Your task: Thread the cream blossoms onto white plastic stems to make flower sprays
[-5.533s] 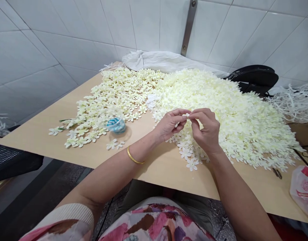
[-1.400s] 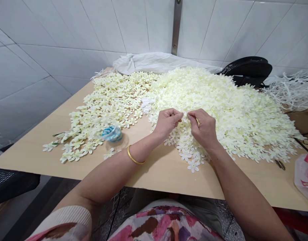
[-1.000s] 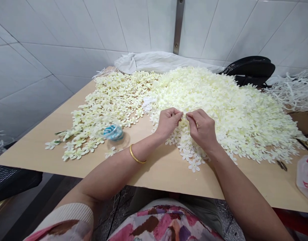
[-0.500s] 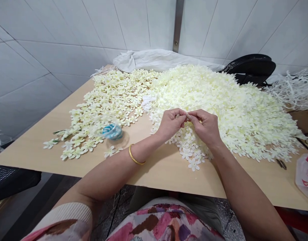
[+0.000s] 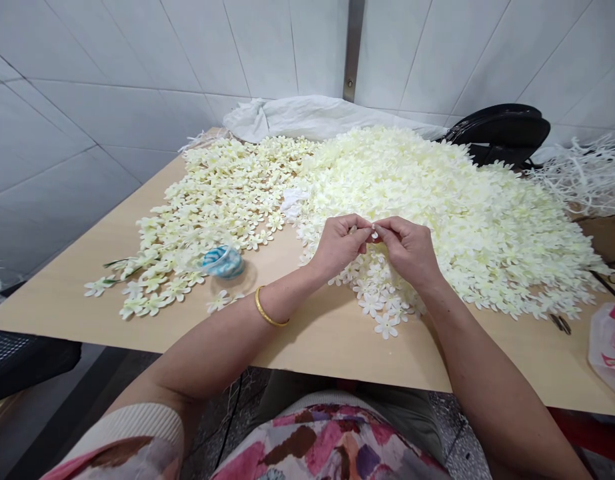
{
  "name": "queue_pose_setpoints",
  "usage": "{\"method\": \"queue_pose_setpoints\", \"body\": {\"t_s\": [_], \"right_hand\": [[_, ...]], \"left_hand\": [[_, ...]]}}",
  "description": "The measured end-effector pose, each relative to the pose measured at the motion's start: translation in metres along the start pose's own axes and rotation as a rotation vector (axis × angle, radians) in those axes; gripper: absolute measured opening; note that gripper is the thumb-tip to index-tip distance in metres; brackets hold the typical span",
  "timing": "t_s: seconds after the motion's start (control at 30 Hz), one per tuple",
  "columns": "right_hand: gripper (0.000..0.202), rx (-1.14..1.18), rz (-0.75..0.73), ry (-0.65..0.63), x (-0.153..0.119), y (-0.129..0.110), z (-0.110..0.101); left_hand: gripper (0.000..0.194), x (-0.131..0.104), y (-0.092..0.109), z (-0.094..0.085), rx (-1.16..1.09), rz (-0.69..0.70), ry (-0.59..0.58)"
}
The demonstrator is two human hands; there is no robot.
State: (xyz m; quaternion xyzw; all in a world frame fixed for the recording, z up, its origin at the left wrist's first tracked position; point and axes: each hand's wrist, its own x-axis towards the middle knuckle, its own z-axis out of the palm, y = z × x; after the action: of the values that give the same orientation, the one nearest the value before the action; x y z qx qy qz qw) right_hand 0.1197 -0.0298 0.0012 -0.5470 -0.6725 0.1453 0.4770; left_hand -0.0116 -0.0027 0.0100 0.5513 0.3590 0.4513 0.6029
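Observation:
My left hand (image 5: pixel 340 244) and my right hand (image 5: pixel 406 245) meet fingertip to fingertip over the near edge of a large heap of pale artificial flowers (image 5: pixel 407 180). Both are closed in a pinch on a small white artificial flower (image 5: pixel 374 233); most of it is hidden by the thumbs and fingers. Just below the hands, several loose flowers (image 5: pixel 386 325) lie flat on the table. To the left spreads a thinner layer of cream flowers with yellowish centres (image 5: pixel 222 180). A small clear cup with blue and white contents (image 5: pixel 223 261) stands beside that layer.
A light wood table (image 5: pixel 307 340) runs up to a tiled wall. Along the back lies a white plastic sheet (image 5: pixel 327 117), with a black rounded case (image 5: pixel 502 130) near it. White stringy strands (image 5: pixel 587 173), small dark metal tools (image 5: pixel 561 324) and a red-and-white plastic bag (image 5: pixel 610 347) are at the right.
A bit more of the white piece shows between my fingertips, and the thumbs have shifted slightly. Both hands otherwise stay in the same place; the view has moved very little.

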Motion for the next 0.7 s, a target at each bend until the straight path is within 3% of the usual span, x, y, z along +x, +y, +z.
{"method": "queue_pose_setpoints", "body": {"t_s": [0.4,0.7], "right_hand": [[0.02,-0.074,-0.064,-0.006,0.0006,0.0009,-0.0011],[0.02,-0.136,-0.108,-0.031,-0.0001,0.0018,-0.0006]], "left_hand": [[0.014,0.0006,-0.0031,-0.001,-0.005,0.017,-0.039],[0.011,0.0006,-0.0066,0.0001,0.06,0.047,0.005]]}}
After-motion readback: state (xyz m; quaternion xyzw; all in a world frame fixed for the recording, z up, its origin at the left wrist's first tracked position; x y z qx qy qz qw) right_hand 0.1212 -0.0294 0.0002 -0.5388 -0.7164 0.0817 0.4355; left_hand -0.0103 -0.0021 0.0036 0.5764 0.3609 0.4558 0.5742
